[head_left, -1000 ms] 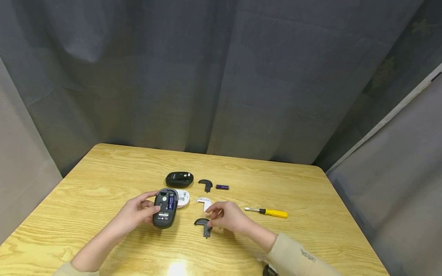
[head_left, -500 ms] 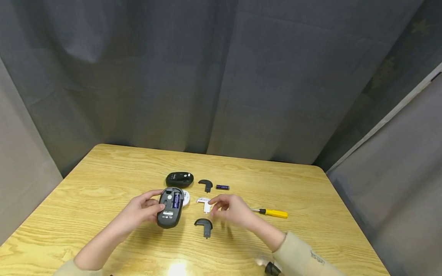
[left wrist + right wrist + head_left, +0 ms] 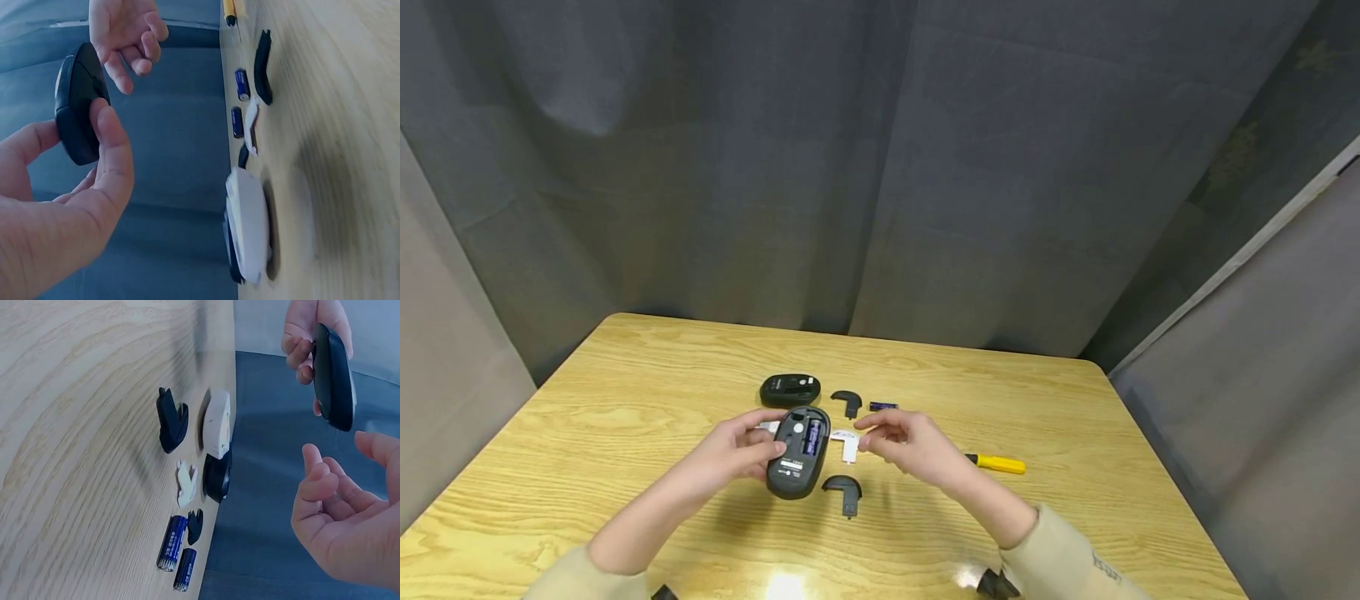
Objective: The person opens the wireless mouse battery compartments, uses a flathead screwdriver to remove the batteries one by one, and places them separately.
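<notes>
My left hand holds a black computer mouse above the table, thumb on its upturned underside. A blue battery lies in its uncovered compartment. My right hand hovers just to the right, its fingers bent loosely and nothing between them in the right wrist view. Below the hands lie a white battery cover and a black battery cover. The white mouse, mostly hidden behind the held one in the head view, shows fully in the right wrist view.
Another black mouse lies upside down farther back, beside a second black cover. Two loose batteries show in the right wrist view: one battery and another battery. A yellow-handled screwdriver lies right of my right hand.
My left hand has carried the black mouse to the right, over the white mouse. My right hand has shifted away from the front black cover, back and slightly right, with that cover left lying.
</notes>
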Available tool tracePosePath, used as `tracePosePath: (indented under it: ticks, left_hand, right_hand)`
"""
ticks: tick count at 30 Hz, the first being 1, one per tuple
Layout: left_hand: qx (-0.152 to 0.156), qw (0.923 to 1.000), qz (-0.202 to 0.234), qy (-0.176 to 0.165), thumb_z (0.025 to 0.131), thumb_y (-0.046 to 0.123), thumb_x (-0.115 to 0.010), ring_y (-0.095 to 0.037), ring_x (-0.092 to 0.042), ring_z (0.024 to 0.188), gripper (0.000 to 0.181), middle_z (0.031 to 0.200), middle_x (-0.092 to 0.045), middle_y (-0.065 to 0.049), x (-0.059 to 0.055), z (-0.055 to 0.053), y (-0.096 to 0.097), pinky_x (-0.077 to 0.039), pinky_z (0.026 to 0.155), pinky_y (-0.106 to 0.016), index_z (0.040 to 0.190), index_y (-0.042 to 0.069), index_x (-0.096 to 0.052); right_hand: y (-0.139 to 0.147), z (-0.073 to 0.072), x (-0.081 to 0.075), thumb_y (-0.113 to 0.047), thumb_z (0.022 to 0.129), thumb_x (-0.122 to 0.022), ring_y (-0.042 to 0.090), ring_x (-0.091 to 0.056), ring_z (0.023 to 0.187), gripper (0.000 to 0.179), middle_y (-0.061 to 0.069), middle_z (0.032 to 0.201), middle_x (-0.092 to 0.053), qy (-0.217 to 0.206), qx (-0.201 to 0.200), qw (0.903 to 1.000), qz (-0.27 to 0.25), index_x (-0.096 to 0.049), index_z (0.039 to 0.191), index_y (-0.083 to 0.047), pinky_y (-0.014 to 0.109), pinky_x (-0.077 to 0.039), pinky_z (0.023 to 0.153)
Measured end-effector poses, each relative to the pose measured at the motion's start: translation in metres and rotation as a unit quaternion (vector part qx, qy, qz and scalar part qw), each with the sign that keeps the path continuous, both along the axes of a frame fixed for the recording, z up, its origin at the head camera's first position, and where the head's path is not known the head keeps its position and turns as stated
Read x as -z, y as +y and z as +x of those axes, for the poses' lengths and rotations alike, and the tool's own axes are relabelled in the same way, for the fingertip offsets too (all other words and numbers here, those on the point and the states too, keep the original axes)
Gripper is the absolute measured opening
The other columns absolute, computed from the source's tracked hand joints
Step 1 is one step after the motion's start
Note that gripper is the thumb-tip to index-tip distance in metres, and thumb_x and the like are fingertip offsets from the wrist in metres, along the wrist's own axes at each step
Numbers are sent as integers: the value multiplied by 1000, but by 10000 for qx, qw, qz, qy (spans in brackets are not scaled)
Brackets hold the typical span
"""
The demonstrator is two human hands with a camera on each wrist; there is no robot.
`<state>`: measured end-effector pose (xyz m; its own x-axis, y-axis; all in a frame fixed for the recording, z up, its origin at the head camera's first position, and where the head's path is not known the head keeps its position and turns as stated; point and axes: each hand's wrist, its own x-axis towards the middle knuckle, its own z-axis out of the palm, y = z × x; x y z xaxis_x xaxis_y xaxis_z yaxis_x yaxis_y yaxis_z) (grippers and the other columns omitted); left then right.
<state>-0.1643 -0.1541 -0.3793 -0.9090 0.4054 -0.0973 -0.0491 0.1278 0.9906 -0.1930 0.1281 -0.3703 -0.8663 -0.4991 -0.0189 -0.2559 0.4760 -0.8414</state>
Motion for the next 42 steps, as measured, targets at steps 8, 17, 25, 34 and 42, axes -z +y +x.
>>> tracePosePath:
  ticks: [8,17,25,34,42]
  left_hand:
    - [411,9991,97,99,89,17,-63,-21,-66,78,50,96,-66,-15,-6,0,18,-55,71,-34,128,-5,-39]
    - [580,9981,-100,187,88,14,-64,-19,-65,72,35,88,-67,-12,-5,-1,33,-55,67,-33,112,-3,-44]
    - [988,9947,-235,179,86,13,-65,-16,-64,72,30,85,-68,-10,-4,-1,45,-53,64,-29,108,-1,-49]
    - [1422,9886,-391,293,87,12,-64,-12,-60,72,27,84,-69,-8,-3,-3,52,-49,62,-25,108,1,-52]
    - [1609,9842,-514,533,88,12,-63,-8,-56,68,25,83,-69,-6,-2,-4,53,-45,60,-22,109,2,-55]
  right_hand:
    - [0,8,-7,-31,92,-60,12,-47,63,33,2,88,-70,-334,28,9992,-229,-62,119,-13,21,-38,47]
    - [2,10,-3,-27,96,-55,14,-43,54,32,2,68,-58,-417,147,9985,-337,-61,122,-10,23,-36,46]
    - [5,16,-4,-32,94,-58,13,-45,54,34,9,63,-57,-601,13,9979,-250,-62,120,-11,23,-38,46]
    - [6,19,-1,-32,90,-63,9,-43,50,32,0,63,-59,-552,-309,9980,76,-63,113,-11,21,-35,44]
    - [7,21,3,-30,90,-63,7,-37,46,27,-2,56,-50,-562,-480,9973,52,-63,108,-10,20,-31,42]
